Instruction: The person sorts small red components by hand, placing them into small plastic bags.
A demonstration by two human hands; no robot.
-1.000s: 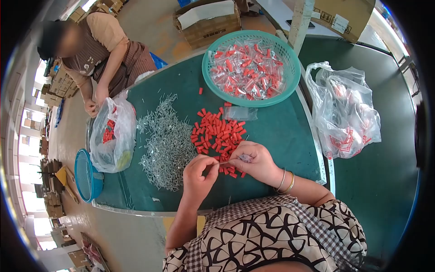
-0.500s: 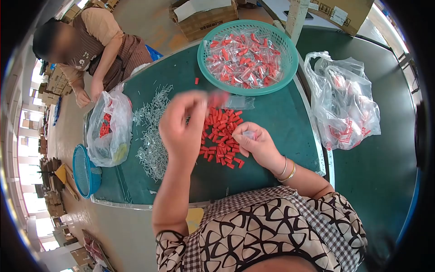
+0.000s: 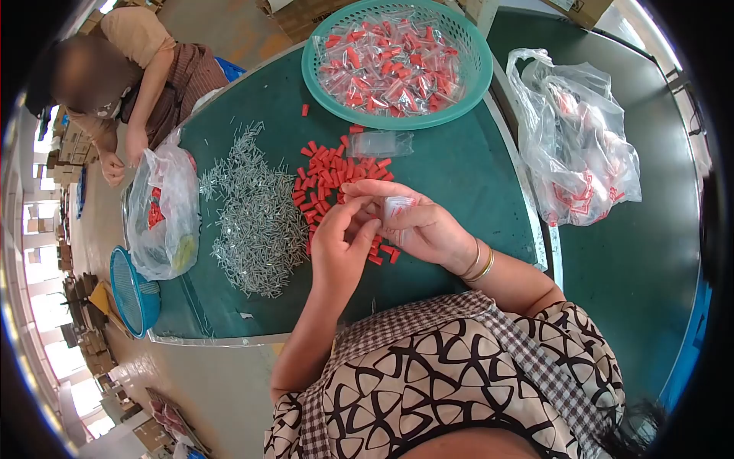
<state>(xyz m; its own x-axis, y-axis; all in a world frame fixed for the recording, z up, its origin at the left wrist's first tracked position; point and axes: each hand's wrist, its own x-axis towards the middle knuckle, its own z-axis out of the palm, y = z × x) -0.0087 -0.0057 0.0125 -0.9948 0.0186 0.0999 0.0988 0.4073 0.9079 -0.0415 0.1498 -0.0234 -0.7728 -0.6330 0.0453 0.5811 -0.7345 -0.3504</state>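
Note:
Over the heap of red plastic caps (image 3: 329, 172), my two hands meet. A small clear plastic bag (image 3: 397, 206) is pinched between the thumb and fingers of my right hand (image 3: 432, 236), the one with bracelets. My left hand (image 3: 342, 239) is closed, fingertips drawn together against the bag's left side; what they hold, if anything, is hidden. Left of the caps spreads a large pile of small metal screws or pins (image 3: 260, 222). Flat clear bags (image 3: 380, 144) lie just beyond the caps.
A green basket (image 3: 482, 76) of filled bags stands at the far edge. Plastic carrier bags lie on the left (image 3: 164, 222) and right (image 3: 581, 153). A blue basket (image 3: 131, 294) sits at the left edge. Across the table is another person (image 3: 145, 84).
My left hand has come down and right from above the caps to meet my right hand at the bag. The whole view has shifted slightly, with the table higher and further left.

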